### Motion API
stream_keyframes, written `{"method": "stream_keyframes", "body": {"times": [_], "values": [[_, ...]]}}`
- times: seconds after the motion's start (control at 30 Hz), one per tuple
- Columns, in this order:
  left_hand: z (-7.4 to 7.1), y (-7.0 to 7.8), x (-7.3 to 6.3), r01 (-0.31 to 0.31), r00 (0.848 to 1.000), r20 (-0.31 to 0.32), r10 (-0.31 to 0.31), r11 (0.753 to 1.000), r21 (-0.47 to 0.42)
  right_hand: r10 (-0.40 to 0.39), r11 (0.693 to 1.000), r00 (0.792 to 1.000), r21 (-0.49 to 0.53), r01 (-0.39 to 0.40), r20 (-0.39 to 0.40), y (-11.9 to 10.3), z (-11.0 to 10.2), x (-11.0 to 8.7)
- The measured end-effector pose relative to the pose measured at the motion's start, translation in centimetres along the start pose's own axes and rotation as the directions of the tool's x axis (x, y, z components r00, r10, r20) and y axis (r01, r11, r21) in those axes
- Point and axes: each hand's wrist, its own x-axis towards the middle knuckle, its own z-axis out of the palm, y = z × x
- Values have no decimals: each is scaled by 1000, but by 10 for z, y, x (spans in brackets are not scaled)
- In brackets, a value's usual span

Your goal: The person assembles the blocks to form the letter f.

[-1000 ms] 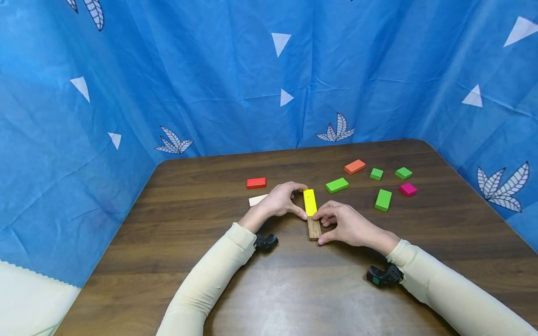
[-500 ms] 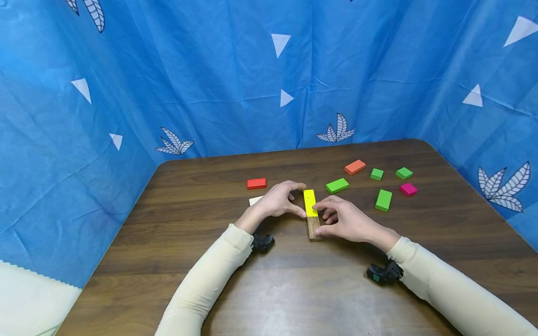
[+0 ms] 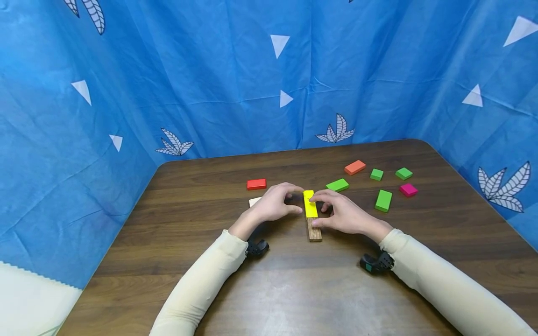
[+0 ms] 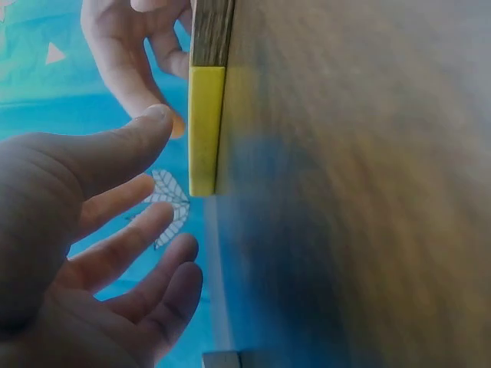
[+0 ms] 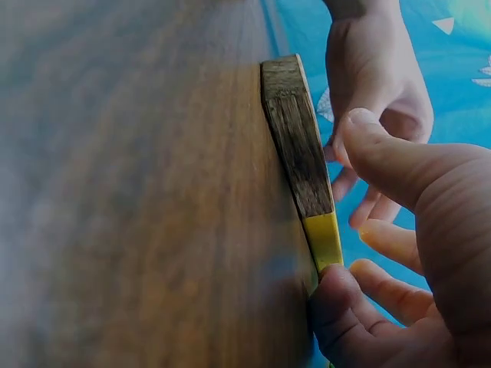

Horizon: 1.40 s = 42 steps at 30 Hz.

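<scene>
A yellow block (image 3: 310, 205) and a brown wood-grain block (image 3: 314, 231) lie flat, end to end, in one line on the table. To their left my left hand (image 3: 275, 203) is held with thumb and fingers spread; the left wrist view shows a gap between its fingertips and the yellow block (image 4: 205, 130). My right hand (image 3: 346, 214) hovers at the blocks' right side, index finger over the yellow one and thumb over the brown one. In the right wrist view its lower fingers are right by the yellow block's side, and nothing is gripped.
A red block (image 3: 256, 184) and a partly hidden pale block (image 3: 254, 201) lie to the left. Rightward are an orange block (image 3: 355, 167), a magenta block (image 3: 408, 190) and several green blocks (image 3: 383, 201). Blue curtain (image 3: 235, 84) hangs behind the table.
My left hand has drawn slightly away to the left, off the yellow block. The right hand has let go of the brown block's side and shifted up and left over the two blocks.
</scene>
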Motion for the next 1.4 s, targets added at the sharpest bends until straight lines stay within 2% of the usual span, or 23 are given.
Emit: {"method": "stream_keyframes", "body": {"times": [0.33, 0.47, 0.6, 0.77, 0.93, 1.1, 1.2, 1.4], "values": [[-1, 2, -18, 8, 1000, -9, -8, 1000, -29, 20, 1000, 1000, -23, -20, 1, 3, 0, 6], [3, 6, -18, 10, 1000, -8, -11, 999, -39, 23, 999, 999, -30, -24, -32, 5, -2, 8], [6, 8, -14, 8, 1000, 9, -8, 998, -68, 55, 997, 994, -51, -61, -99, 6, -5, 13], [8, 6, -9, 12, 999, 42, -10, 998, -60, 147, 984, 970, -68, -163, -193, 11, -11, 20], [9, 7, -4, 2, 998, 55, 1, 998, -64, 255, 962, 931, -32, -272, -262, 16, -17, 26], [11, 8, 1, -13, 998, 62, 15, 999, -30, 332, 934, 893, -24, -355, -304, 20, -19, 26], [12, 9, 2, -1, 998, 61, 1, 1000, -8, 349, 927, 881, -21, -375, -319, 22, -19, 26], [13, 11, 2, 36, 995, 90, -35, 999, -2, 372, 921, 873, 10, -389, -314, 29, -18, 25]]}}
